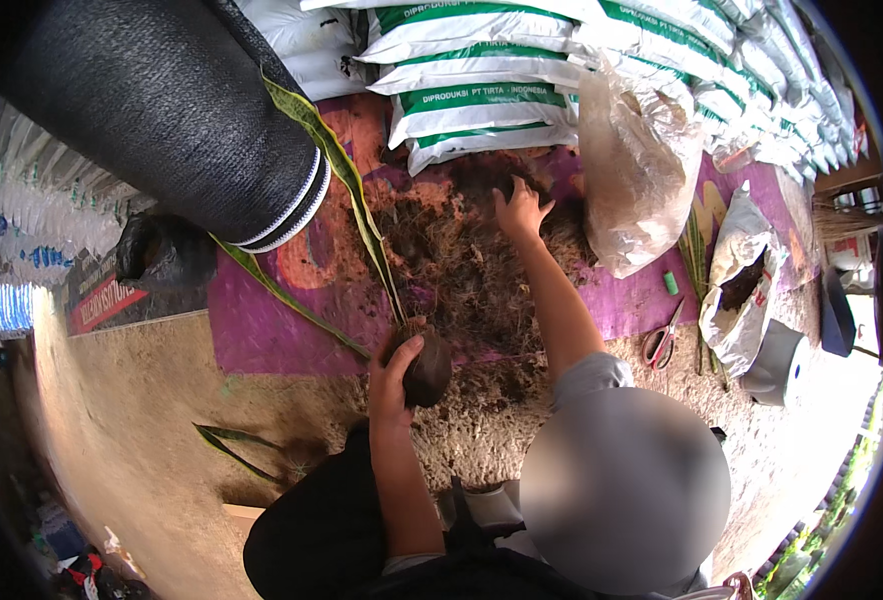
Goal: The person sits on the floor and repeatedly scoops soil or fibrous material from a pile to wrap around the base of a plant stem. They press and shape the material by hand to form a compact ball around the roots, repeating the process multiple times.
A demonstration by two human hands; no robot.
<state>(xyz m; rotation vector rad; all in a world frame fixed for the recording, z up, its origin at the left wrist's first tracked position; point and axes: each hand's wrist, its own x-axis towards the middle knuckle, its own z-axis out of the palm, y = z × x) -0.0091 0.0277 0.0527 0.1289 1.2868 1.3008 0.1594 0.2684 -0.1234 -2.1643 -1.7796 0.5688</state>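
Observation:
In my left hand (395, 379) is a dark, rounded root ball (429, 373), with my thumb across its top. Long yellow-edged snake plant leaves (359, 206) rise from it, one upright and another slanting left. Over the far part of a heap of loose brown soil and fibre (479, 277), my right hand (522, 210) has its fingers spread and holds nothing. Whether its fingertips touch the heap, I cannot tell. The heap lies on a purple and orange printed sheet (261, 345).
White and green sacks (479, 105) are stacked at the back. A clear plastic bag (636, 172), red-handled scissors (660, 341), green thread spool (670, 283) and open soil sack (741, 285) lie right. A black mesh roll (171, 112) looms upper left. Cut leaves (239, 446) lie lower left.

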